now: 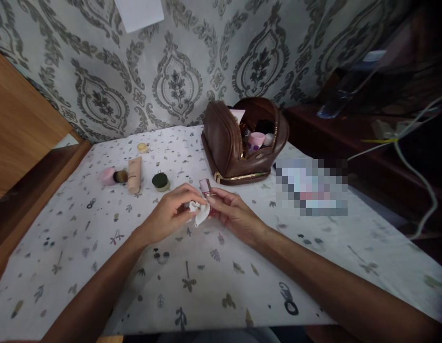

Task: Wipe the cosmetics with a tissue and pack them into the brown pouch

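Note:
Near the middle of the table, my left hand is closed on a crumpled white tissue, which touches a small bottle with a pale, shiny cap. My right hand has its fingers wrapped round that bottle, whose lower part looks reddish and is mostly hidden. Just behind the hands stands an open brown leather bag with pink and white containers inside. Left of the hands is a small jar with a dark green lid.
A beige tube, a pink container with a brown-ended item beside it, and a small yellow jar lie at the back left of the patterned tabletop. A blurred flat object is at the right; a clear bottle lies beyond.

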A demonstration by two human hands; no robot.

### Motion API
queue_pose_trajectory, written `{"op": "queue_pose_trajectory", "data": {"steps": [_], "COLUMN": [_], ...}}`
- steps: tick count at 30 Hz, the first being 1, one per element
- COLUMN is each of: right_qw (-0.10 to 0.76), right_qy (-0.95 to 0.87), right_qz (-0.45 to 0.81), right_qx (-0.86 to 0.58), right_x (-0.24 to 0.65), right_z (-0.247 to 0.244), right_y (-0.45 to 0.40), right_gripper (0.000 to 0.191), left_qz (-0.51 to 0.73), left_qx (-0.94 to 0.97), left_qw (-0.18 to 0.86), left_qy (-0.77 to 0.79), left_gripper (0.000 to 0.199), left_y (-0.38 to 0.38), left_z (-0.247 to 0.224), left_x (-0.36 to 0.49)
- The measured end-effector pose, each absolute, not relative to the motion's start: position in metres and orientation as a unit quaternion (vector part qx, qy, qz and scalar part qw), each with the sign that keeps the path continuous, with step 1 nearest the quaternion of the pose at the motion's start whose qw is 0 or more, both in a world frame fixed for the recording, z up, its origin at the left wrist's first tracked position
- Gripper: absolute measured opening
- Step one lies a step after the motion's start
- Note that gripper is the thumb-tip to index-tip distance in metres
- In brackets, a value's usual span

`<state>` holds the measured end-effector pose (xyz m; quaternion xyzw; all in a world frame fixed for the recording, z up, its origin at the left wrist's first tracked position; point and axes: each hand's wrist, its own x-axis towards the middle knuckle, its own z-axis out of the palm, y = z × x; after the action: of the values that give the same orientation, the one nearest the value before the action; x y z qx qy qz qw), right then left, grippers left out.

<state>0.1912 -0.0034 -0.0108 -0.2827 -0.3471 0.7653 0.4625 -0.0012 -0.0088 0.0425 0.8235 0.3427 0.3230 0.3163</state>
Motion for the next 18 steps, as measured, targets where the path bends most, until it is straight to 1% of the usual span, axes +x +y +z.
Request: {"op": "queue_pose_trajectory", "data": {"steps": [7,9,12,15,18], "right_qw": [0.393,0.396,0.441,0.479,0.478], "right_qy": [-0.397,-0.406,-0.392,-0.350,-0.332], "right_qz": [0.790,0.785,0.763,0.755,0.760], "right_qx": [-0.252,-0.250,-0.263,-0.279,-0.290], "right_x": [0.193,0.193,0.193,0.194,0.194], "right_z": [-0.003,-0.003,-0.006,-0.009,-0.010], "right_y": [-0.011,-0.010,-0.006,-0.002,-0.001], "right_gripper": [0.028,0.028,0.027,0.031,0.034], "left_qz": [0.435,0.426,0.377,0.326,0.307], "left_qx": [0.742,0.750,0.789,0.815,0.821], "left_qw": [0.264,0.274,0.297,0.319,0.335], "left_qy": [0.436,0.425,0.385,0.356,0.346], "left_gripper": [0.015,0.016,0.017,0.018,0.019], "left_y": [0.001,0.001,-0.002,-0.006,-0.008], "left_z": [0.034,0.032,0.034,0.039,0.042], "left_x": [-0.009,-0.009,-0.007,-0.004,-0.002]}}
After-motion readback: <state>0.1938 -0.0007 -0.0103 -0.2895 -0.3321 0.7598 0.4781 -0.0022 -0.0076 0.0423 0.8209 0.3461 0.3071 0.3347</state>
